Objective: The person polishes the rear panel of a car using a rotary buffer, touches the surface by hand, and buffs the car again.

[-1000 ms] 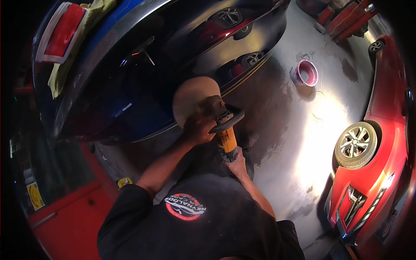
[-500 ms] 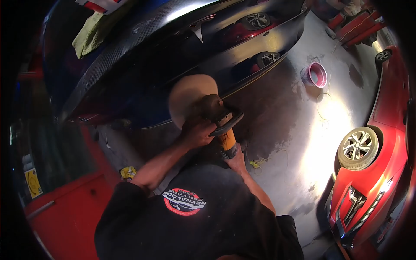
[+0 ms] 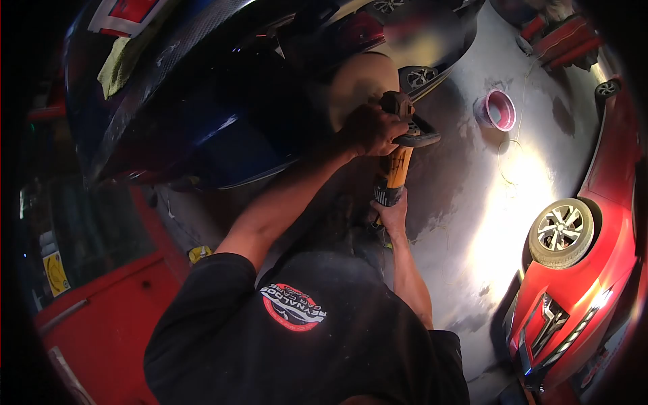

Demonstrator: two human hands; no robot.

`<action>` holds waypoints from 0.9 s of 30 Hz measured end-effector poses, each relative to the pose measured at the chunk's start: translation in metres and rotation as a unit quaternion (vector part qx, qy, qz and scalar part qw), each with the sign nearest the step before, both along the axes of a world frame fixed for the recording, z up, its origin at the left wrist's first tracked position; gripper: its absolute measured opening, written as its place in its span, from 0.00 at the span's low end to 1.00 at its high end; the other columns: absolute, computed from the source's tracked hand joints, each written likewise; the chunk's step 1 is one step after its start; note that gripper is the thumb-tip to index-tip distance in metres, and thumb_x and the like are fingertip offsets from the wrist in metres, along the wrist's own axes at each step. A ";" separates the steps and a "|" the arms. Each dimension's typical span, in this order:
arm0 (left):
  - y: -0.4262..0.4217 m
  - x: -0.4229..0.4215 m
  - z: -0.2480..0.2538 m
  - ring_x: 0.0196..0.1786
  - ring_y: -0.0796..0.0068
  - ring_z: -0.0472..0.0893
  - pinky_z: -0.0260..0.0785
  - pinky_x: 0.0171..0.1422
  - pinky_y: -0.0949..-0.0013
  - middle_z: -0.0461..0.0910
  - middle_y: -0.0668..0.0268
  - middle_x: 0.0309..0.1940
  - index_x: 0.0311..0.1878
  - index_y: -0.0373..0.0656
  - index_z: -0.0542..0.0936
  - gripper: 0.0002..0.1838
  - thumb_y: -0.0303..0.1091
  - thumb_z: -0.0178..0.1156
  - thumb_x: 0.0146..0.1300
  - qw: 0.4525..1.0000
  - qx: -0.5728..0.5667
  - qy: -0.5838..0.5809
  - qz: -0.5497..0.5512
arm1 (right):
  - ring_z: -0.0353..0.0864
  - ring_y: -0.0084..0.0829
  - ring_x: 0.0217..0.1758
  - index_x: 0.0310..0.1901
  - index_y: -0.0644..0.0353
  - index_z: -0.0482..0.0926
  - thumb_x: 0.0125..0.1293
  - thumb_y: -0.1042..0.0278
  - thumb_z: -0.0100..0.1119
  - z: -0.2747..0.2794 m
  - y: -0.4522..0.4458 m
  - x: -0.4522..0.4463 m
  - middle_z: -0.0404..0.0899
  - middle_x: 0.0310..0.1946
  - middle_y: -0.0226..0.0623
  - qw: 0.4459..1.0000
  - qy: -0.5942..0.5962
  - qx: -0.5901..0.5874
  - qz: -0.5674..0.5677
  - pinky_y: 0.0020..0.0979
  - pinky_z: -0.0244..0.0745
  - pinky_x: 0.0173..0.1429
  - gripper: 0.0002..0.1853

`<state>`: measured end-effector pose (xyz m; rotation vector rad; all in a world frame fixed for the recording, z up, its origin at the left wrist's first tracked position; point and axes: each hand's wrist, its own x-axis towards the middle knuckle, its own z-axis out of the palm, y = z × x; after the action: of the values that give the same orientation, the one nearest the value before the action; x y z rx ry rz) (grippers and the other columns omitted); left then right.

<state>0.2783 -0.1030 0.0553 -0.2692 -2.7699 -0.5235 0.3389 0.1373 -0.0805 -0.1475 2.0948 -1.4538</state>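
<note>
A polisher [image 3: 396, 167] with an orange-yellow body and black loop handle is held in both my hands. My left hand [image 3: 374, 128] is closed on its front end, by the loop handle. Lower down, my right hand [image 3: 393, 212] is wrapped round the dark rear end of the body. The round tan pad [image 3: 368, 77] lies against the side of a glossy dark blue car [image 3: 243, 128]; whether it presses firmly I cannot tell. Part of the pad is hidden behind my left hand and the polisher's head.
A yellow-green cloth [image 3: 120, 67] hangs on the dark car at upper left. On the floor at right stands a pink bucket [image 3: 501, 111], with a thin cord [image 3: 503, 169] nearby. A red car [image 3: 584, 263] is along the right side. A red door [image 3: 121, 304] stands at left.
Both hands have carried the polisher to the right and upward along the dark car's side. The pad has moved with it. My view has shifted slightly.
</note>
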 end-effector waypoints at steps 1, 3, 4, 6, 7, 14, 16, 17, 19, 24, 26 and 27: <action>0.001 0.001 -0.001 0.36 0.58 0.86 0.79 0.41 0.53 0.82 0.66 0.29 0.33 0.51 0.81 0.14 0.43 0.76 0.49 1.000 -0.003 -0.002 0.003 | 0.86 0.44 0.59 0.64 0.60 0.70 0.47 0.74 0.82 -0.004 0.001 -0.004 0.86 0.53 0.45 1.000 0.007 -0.001 0.002 0.42 0.78 0.65 0.42; 0.003 0.007 -0.006 0.36 0.57 0.88 0.80 0.42 0.52 0.84 0.67 0.30 0.35 0.51 0.82 0.15 0.46 0.75 0.51 1.000 -0.011 -0.006 0.011 | 0.85 0.41 0.56 0.62 0.61 0.71 0.47 0.74 0.82 -0.006 0.005 -0.003 0.84 0.51 0.43 1.000 0.006 0.010 0.022 0.40 0.77 0.64 0.40; 0.005 0.016 -0.010 0.36 0.57 0.88 0.80 0.42 0.52 0.84 0.67 0.31 0.35 0.51 0.82 0.15 0.46 0.75 0.51 1.000 -0.010 -0.009 0.027 | 0.84 0.39 0.55 0.61 0.62 0.71 0.47 0.74 0.82 -0.006 0.010 0.002 0.84 0.50 0.42 0.999 0.004 0.016 0.033 0.39 0.77 0.63 0.39; 0.010 0.049 -0.018 0.37 0.57 0.87 0.80 0.42 0.52 0.84 0.67 0.31 0.35 0.51 0.82 0.15 0.45 0.76 0.51 0.998 -0.008 -0.018 0.062 | 0.84 0.46 0.61 0.65 0.59 0.69 0.47 0.71 0.83 -0.007 0.016 0.014 0.85 0.55 0.47 0.996 -0.025 0.031 0.075 0.42 0.77 0.66 0.43; 0.010 0.068 -0.021 0.36 0.57 0.87 0.80 0.42 0.52 0.84 0.67 0.32 0.35 0.50 0.82 0.14 0.44 0.75 0.51 0.997 0.002 -0.033 0.074 | 0.85 0.49 0.64 0.68 0.58 0.68 0.48 0.69 0.83 -0.009 0.019 0.021 0.85 0.57 0.50 0.994 -0.038 0.039 0.099 0.44 0.77 0.67 0.45; 0.021 0.189 -0.004 0.35 0.52 0.86 0.78 0.38 0.51 0.83 0.62 0.29 0.33 0.48 0.81 0.09 0.38 0.72 0.53 0.968 0.072 -0.069 0.228 | 0.85 0.54 0.64 0.69 0.56 0.68 0.48 0.65 0.84 -0.007 0.018 0.045 0.86 0.56 0.54 0.958 -0.029 0.076 0.276 0.47 0.78 0.67 0.46; 0.026 0.215 0.010 0.35 0.51 0.86 0.78 0.38 0.50 0.84 0.60 0.28 0.31 0.47 0.81 0.07 0.36 0.70 0.55 0.952 0.085 -0.077 0.283 | 0.84 0.54 0.65 0.70 0.56 0.67 0.48 0.61 0.84 -0.009 0.012 0.046 0.85 0.58 0.55 0.939 -0.031 0.080 0.334 0.47 0.78 0.68 0.48; 0.031 0.223 0.014 0.35 0.51 0.86 0.77 0.38 0.50 0.84 0.59 0.27 0.30 0.47 0.81 0.07 0.36 0.70 0.56 0.945 0.095 -0.063 0.307 | 0.86 0.50 0.62 0.67 0.59 0.68 0.44 0.64 0.87 -0.017 0.012 0.041 0.87 0.55 0.51 0.929 -0.016 0.068 0.363 0.43 0.79 0.67 0.49; 0.038 0.254 0.010 0.37 0.48 0.86 0.77 0.38 0.49 0.86 0.56 0.31 0.34 0.45 0.84 0.09 0.40 0.69 0.60 0.907 0.143 -0.093 0.386 | 0.86 0.49 0.62 0.71 0.59 0.68 0.42 0.58 0.88 -0.018 0.005 0.034 0.87 0.55 0.52 0.884 -0.015 0.068 0.462 0.43 0.78 0.68 0.54; 0.054 0.331 0.019 0.38 0.43 0.86 0.77 0.40 0.49 0.86 0.50 0.34 0.40 0.43 0.87 0.15 0.47 0.70 0.64 0.784 0.248 -0.038 0.568 | 0.87 0.37 0.53 0.71 0.57 0.78 0.56 0.58 0.82 0.200 -0.061 -0.036 0.85 0.53 0.43 0.835 0.109 -0.073 0.535 0.36 0.84 0.53 0.41; 0.060 0.355 0.018 0.38 0.41 0.86 0.76 0.39 0.50 0.85 0.48 0.32 0.39 0.41 0.86 0.15 0.45 0.72 0.63 0.743 0.268 -0.044 0.612 | 0.86 0.33 0.45 0.67 0.59 0.80 0.56 0.64 0.81 0.308 -0.094 -0.059 0.86 0.50 0.41 0.783 0.289 -0.231 0.501 0.32 0.83 0.46 0.35; 0.061 0.371 0.014 0.37 0.41 0.86 0.76 0.39 0.50 0.85 0.47 0.31 0.39 0.40 0.86 0.16 0.44 0.73 0.62 0.730 0.278 -0.040 0.623 | 0.85 0.33 0.46 0.64 0.61 0.81 0.57 0.68 0.79 0.340 -0.114 -0.072 0.86 0.51 0.42 0.737 0.370 -0.317 0.468 0.31 0.82 0.45 0.31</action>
<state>0.6492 -0.0420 0.0689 1.6210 -1.9951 -0.8598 0.2671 0.0236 0.2590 -2.0034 1.3923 -1.4129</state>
